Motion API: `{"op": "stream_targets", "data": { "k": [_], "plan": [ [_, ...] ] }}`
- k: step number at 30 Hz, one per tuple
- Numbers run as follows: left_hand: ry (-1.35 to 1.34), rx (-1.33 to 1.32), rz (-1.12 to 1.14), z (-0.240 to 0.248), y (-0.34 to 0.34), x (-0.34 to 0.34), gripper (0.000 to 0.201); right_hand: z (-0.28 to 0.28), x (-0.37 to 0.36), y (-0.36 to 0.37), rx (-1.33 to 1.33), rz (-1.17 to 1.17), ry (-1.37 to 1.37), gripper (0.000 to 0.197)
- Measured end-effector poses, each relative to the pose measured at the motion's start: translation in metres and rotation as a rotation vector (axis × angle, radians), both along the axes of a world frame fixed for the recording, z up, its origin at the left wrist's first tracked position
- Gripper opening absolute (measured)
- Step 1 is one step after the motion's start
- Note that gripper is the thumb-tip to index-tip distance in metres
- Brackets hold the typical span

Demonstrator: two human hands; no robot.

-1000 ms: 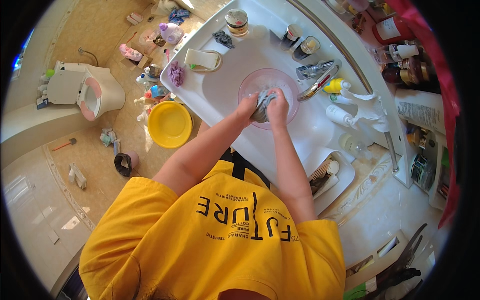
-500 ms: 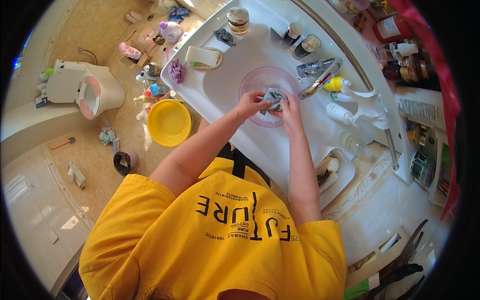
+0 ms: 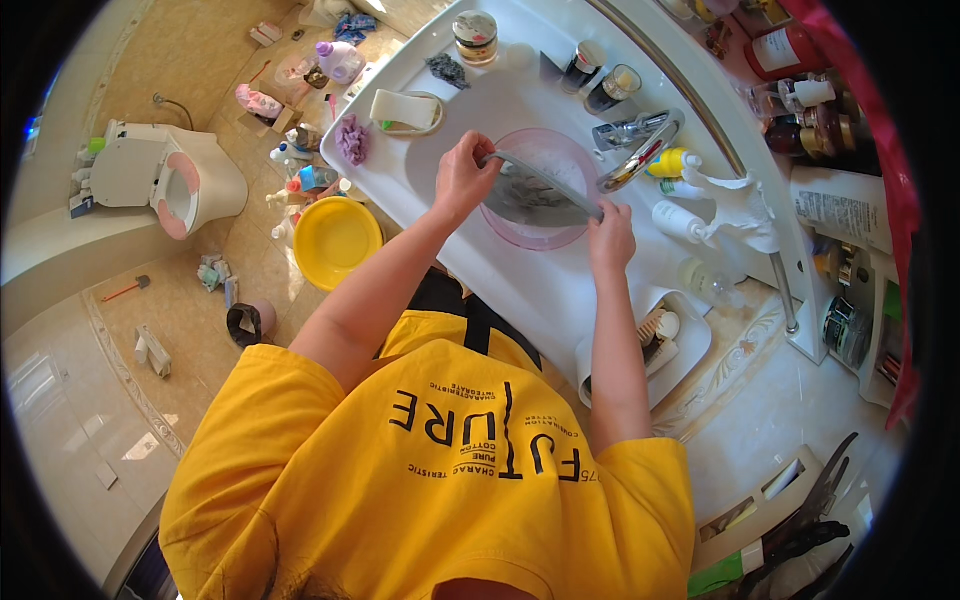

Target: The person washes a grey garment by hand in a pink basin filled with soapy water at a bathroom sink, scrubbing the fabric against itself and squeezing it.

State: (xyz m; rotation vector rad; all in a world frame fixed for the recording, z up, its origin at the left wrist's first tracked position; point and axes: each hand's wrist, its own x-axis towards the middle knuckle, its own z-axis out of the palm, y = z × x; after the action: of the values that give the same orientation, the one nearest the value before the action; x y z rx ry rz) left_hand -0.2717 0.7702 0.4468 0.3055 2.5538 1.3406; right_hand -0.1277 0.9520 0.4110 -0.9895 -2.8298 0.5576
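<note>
Between the fingers of both hands, we see a grey cloth [image 3: 537, 202] drawn out along a slanting top edge, its body hanging over the pink basin [image 3: 532, 242]. The left hand [image 3: 467, 180] has its fingers pinched on one end of that edge; the right hand [image 3: 611, 238] has its fingers closed on the other, nearer the body. Below the fingers, the basin stands in the white sink [image 3: 468, 108] with whitish suds in it; we cannot tell whether the cloth's lower edge touches them.

We judge the narrow hold to be the weak point: if the cloth is wet and slick with suds, either end could slip out under a hard pull and the cloth would flop down, splashing over the rim. Just beyond the right fingers is the tap [image 3: 645, 160]; an outward sweep could strike knuckles on its spout or snag the cloth. Past it, a yellow bottle [image 3: 672, 163] and a white bottle [image 3: 680, 226] stand close enough together that a wide swing might topple both. Beyond the left fingers, near the counter [image 3: 398, 190] edge, the dish [image 3: 440, 122] with its white block could be nudged by a careless elbow. A wrist catching the basin's rim could tip it.
</note>
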Motion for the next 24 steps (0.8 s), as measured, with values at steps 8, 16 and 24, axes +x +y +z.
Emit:
{"op": "stream_targets", "data": {
  "k": [8,16,24],
  "plan": [
    [0.275,-0.432,-0.199,-0.024,-0.030,-0.006,0.023,-0.013,-0.004,0.025,-1.088,-0.500,0.456,0.021],
    [0.423,-0.042,-0.215,0.007,-0.024,-0.021,0.022,0.041,0.001,0.022,-0.255,-0.090,0.554,0.018],
    [-0.154,-0.081,-0.551,-0.060,-0.014,0.020,0.018,-0.025,0.019,0.003,-0.412,0.309,0.109,0.023]
  ]
}}
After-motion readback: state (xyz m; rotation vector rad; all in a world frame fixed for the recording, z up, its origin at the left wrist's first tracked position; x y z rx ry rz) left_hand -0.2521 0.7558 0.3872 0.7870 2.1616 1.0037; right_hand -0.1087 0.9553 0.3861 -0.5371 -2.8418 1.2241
